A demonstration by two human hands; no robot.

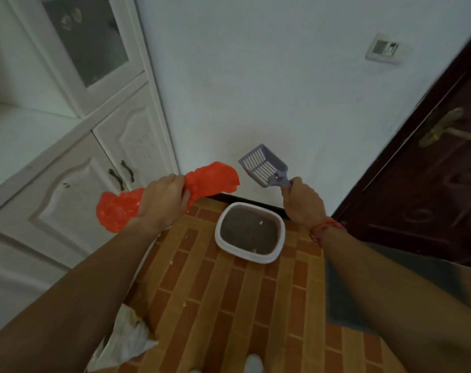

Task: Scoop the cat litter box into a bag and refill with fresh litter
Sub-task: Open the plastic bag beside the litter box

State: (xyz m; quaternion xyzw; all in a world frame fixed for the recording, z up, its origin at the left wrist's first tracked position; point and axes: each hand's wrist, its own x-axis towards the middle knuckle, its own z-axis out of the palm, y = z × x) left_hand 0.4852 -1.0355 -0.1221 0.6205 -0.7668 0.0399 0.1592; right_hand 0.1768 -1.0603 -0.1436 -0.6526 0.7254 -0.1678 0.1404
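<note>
A white litter box [281, 235] filled with grey litter stands on the tiled floor against the wall, below and between my hands. My left hand [163, 199] grips a crumpled red plastic bag [211, 179] around its middle, and both ends of the bag stick out of my fist. My right hand [304, 201] holds the handle of a grey-purple slotted litter scoop [264, 165], whose empty blade points up and to the left. Both hands hover above the box, apart from it.
White cabinet doors [75, 184] stand at the left. At the right is a dark brown door [430, 184] with a brass handle. A white crumpled cloth or bag [127, 340] lies on the brick-patterned floor at the lower left. A dark mat [344, 300] lies at the right.
</note>
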